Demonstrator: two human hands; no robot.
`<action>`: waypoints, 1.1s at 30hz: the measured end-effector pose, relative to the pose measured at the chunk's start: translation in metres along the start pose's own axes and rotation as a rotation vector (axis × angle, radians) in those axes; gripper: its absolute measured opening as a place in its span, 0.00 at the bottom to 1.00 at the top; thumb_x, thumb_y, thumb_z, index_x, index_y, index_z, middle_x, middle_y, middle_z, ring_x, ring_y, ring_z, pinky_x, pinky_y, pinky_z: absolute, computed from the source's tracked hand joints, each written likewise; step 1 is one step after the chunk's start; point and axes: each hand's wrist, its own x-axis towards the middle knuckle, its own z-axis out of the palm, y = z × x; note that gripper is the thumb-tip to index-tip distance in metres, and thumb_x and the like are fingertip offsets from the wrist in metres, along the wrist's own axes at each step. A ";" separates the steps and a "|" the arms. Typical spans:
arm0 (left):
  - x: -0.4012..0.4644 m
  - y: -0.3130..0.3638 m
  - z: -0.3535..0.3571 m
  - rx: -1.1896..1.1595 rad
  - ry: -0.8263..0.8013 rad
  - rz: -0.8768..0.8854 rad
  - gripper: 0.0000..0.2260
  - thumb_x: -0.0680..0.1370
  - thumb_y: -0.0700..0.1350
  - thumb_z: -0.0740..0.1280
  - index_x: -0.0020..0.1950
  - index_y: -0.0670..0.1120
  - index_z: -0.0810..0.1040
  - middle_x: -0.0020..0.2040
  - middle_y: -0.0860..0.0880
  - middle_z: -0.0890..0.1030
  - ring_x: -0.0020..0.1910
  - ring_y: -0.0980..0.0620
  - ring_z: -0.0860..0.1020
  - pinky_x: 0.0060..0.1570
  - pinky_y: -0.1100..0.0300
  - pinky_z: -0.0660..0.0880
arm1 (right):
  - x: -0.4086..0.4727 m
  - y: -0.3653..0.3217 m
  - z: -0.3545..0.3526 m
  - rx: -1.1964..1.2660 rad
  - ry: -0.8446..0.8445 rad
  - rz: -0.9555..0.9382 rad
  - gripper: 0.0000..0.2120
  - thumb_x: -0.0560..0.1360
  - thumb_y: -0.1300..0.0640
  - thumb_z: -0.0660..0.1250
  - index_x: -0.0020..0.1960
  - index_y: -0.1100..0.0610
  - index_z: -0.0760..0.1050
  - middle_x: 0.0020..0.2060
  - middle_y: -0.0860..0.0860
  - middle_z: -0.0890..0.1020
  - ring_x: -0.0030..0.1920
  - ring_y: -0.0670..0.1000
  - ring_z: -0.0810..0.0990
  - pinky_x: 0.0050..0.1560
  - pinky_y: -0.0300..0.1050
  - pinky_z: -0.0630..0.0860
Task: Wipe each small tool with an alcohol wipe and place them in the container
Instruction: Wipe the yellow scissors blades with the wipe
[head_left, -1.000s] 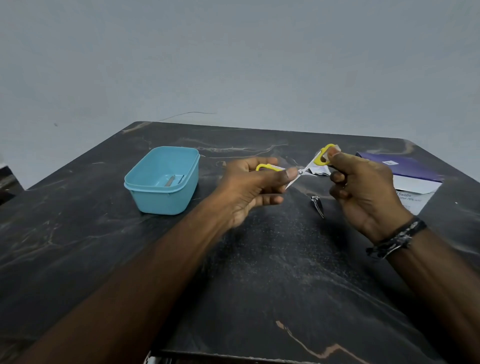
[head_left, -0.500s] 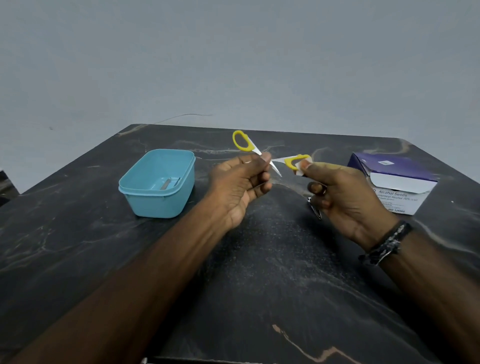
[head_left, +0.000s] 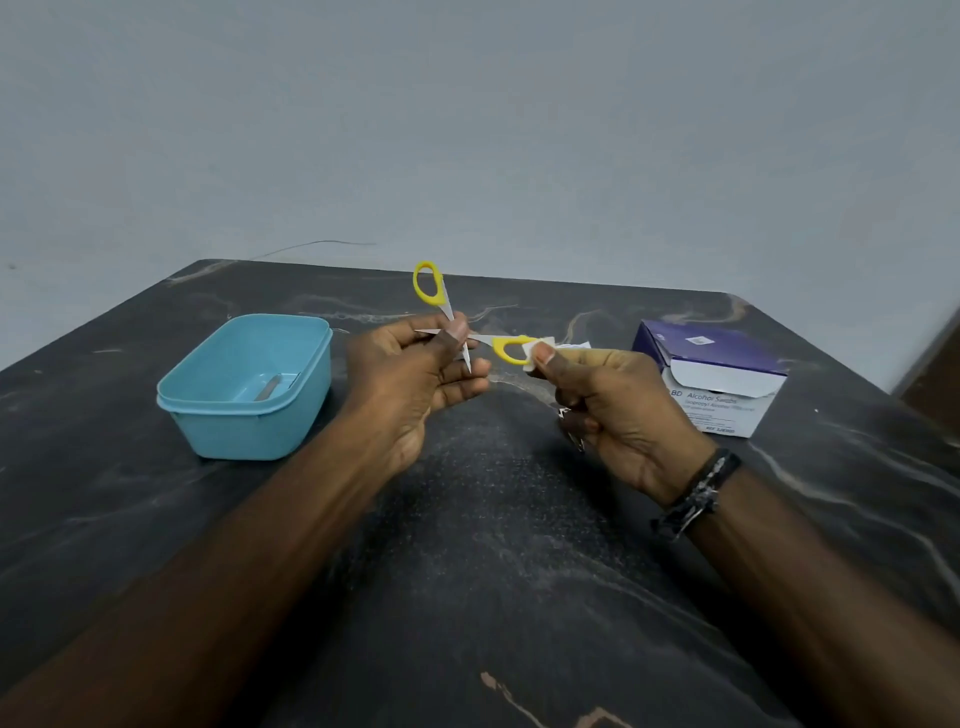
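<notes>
Now, field notes:
Left hand (head_left: 415, 384): thumb and fingers curled in a pinch on the scissors (head_left: 457, 332) at the crossing of the blades; lower fingers loosely bent under the blade tip.
Right hand (head_left: 608, 410): thumb and forefinger pinch a white wipe (head_left: 535, 351) round the lower yellow handle loop; remaining fingers curled into the palm. Black bracelet (head_left: 696, 493) on that wrist.
Scissors: held in the air between the two hands, spread wide open. One yellow loop points up and away above the left thumb; the other points right into the wipe. One blade tip pokes down past the left fingers, the other out to the left behind them.
Container (head_left: 249, 384): light blue tub on the table (head_left: 493, 597), left of the left hand, well apart from the scissors. A small metal tool (head_left: 267, 388) lies on its floor.
Box of swabs (head_left: 711, 374): purple and white, flap open, right of the right hand.
Under right hand: a bit of metal (head_left: 571, 431) shows at the fingers; what it is cannot be told.
Change from half a second ago: the upper loop stands steeper and higher; the right hand's pinch on the lower loop is unchanged. A second ago the scissors were nearly closed and lay across towards the right.
</notes>
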 end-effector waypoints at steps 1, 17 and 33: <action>0.000 0.000 0.000 0.019 0.003 0.009 0.04 0.76 0.39 0.70 0.49 0.39 0.78 0.39 0.42 0.82 0.27 0.52 0.81 0.30 0.59 0.80 | 0.001 0.001 0.000 0.006 0.003 0.000 0.10 0.72 0.56 0.74 0.43 0.65 0.83 0.40 0.58 0.67 0.29 0.48 0.56 0.20 0.36 0.55; 0.004 -0.001 -0.005 0.135 0.027 0.110 0.04 0.74 0.37 0.72 0.46 0.37 0.80 0.33 0.46 0.81 0.25 0.56 0.74 0.27 0.63 0.75 | -0.011 -0.006 0.002 -0.370 -0.165 -0.005 0.12 0.68 0.60 0.77 0.44 0.69 0.83 0.24 0.49 0.72 0.24 0.43 0.64 0.22 0.33 0.60; 0.000 -0.007 -0.002 0.324 -0.078 0.224 0.02 0.76 0.36 0.70 0.44 0.38 0.80 0.31 0.44 0.80 0.24 0.57 0.75 0.27 0.64 0.76 | -0.014 -0.005 0.005 -0.441 -0.188 -0.175 0.08 0.70 0.65 0.75 0.47 0.70 0.83 0.25 0.48 0.79 0.20 0.40 0.69 0.24 0.27 0.64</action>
